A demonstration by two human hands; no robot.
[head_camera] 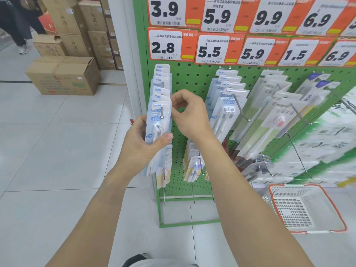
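Observation:
A row of blue-and-white toothbrush packs (160, 87) hangs on a metal hook (162, 113) at the left end of a green pegboard rack (192, 78). My left hand (142, 143) grips the front pack (159, 122) from the left, thumb across its lower face. My right hand (189, 112) pinches the upper right edge of that front pack near the hook's tip. The pack's hang hole sits at the hook's end.
More toothbrush packs (228, 105) hang on hooks to the right, under orange price tags (167, 46). A white and orange shopping basket (306, 207) stands on the tiled floor at the right. Cardboard boxes (63, 76) are stacked at the back left, where a person's legs (21, 35) show.

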